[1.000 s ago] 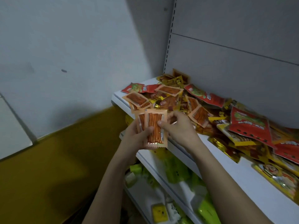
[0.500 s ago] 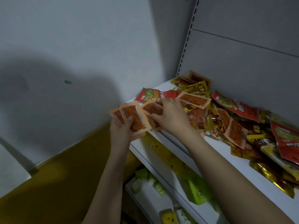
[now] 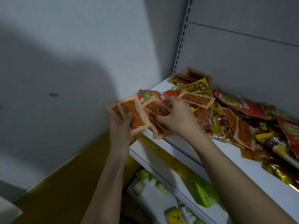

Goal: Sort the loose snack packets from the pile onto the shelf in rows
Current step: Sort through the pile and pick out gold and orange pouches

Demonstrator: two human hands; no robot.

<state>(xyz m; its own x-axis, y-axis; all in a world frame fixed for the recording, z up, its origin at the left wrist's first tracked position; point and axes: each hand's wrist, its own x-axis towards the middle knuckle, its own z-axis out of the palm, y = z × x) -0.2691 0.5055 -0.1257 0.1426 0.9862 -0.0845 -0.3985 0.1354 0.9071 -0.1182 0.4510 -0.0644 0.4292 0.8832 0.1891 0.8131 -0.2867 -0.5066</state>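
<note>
A pile of loose snack packets (image 3: pixel 239 120) in orange, red and yellow wrappers covers the white shelf (image 3: pixel 242 172). My left hand (image 3: pixel 120 126) holds a small stack of orange packets (image 3: pixel 129 115) just off the shelf's left end, thumb across the front one. My right hand (image 3: pixel 176 117) is on the pile's left edge, its fingers curled round more orange packets (image 3: pixel 155 110) lying at the shelf's front corner. A further orange packet (image 3: pixel 196 99) lies just behind that hand.
Large red packets (image 3: pixel 241 104) lie toward the back panel (image 3: pixel 242 62). A lower shelf (image 3: pixel 161 175) holds green and yellow packs (image 3: pixel 203 193). A grey wall (image 3: pixel 64 62) stands at left, with a yellow floor (image 3: pixel 56 191) below.
My hands went from holding one stack together in front of the shelf to parting: the left keeps the stack, the right has reached into the pile's left edge and gripped more orange packets.
</note>
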